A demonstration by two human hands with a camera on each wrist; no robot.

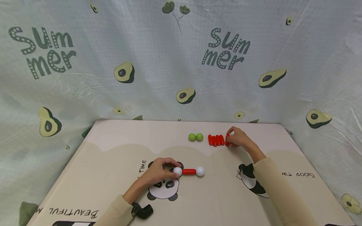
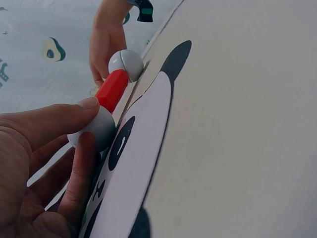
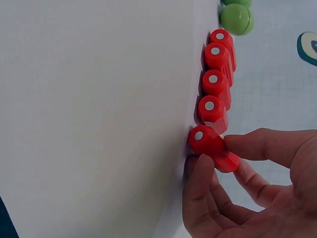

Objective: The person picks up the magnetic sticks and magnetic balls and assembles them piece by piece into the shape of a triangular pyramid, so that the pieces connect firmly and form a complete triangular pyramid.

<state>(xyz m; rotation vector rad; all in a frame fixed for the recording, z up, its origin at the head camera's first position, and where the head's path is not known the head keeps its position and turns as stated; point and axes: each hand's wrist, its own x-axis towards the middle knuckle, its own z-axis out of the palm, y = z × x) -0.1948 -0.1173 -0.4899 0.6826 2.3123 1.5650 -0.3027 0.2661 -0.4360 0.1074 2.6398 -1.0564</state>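
On the mat lies a small piece made of a red rod (image 1: 189, 171) joining two white balls (image 1: 200, 171). My left hand (image 1: 159, 171) pinches the left white ball (image 2: 94, 130) between thumb and fingers; the red rod (image 2: 112, 90) runs on to the far ball (image 2: 126, 64). Farther back, several red rods (image 1: 216, 140) lie side by side in a row. My right hand (image 1: 237, 138) pinches the rightmost red rod (image 3: 213, 148) between thumb and forefinger, next to the other rods (image 3: 214, 82). Two green balls (image 1: 195, 137) sit left of the row.
The beige mat (image 1: 113, 163) with panda prints covers the table; its back edge meets a hanging avocado-print cloth (image 1: 181, 62). A black wrist-camera mount (image 1: 142, 210) shows on my left sleeve. One green ball (image 3: 237, 19) lies beyond the row's end.
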